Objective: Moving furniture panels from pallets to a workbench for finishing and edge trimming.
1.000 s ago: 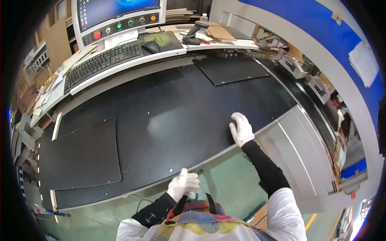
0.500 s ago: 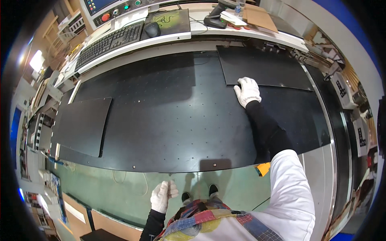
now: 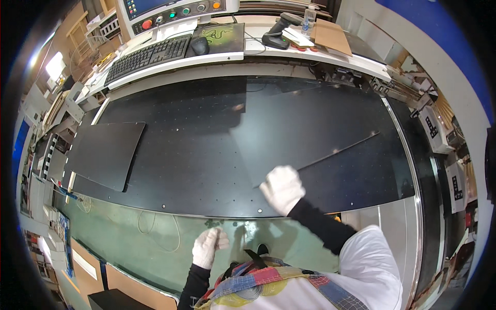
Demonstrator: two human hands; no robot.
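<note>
My right hand (image 3: 282,190), in a white glove, is closed on the near corner of a thin black panel (image 3: 305,132). The panel lies slantwise over the right half of the black dotted work table (image 3: 201,170), and its far edges blend into the tabletop. Away from the table, low in front of my body, my left hand (image 3: 209,247) is raised in a white glove. Its fingers are curled in, with nothing seen in them. A second black panel (image 3: 106,155) rests flat at the table's left end.
Beyond the table, a white shelf carries a keyboard (image 3: 150,59), a mouse (image 3: 199,46), a handheld scanner (image 3: 279,33) and a bottle (image 3: 309,19). A control panel with buttons (image 3: 186,11) stands behind. Metal rails (image 3: 405,139) bound the right side; cardboard-coloured boards (image 3: 139,281) are at lower left.
My right hand has come nearer and to the left, drawing the right-hand black panel with it and turning it aslant. My left hand has barely moved. The view has shifted slightly.
</note>
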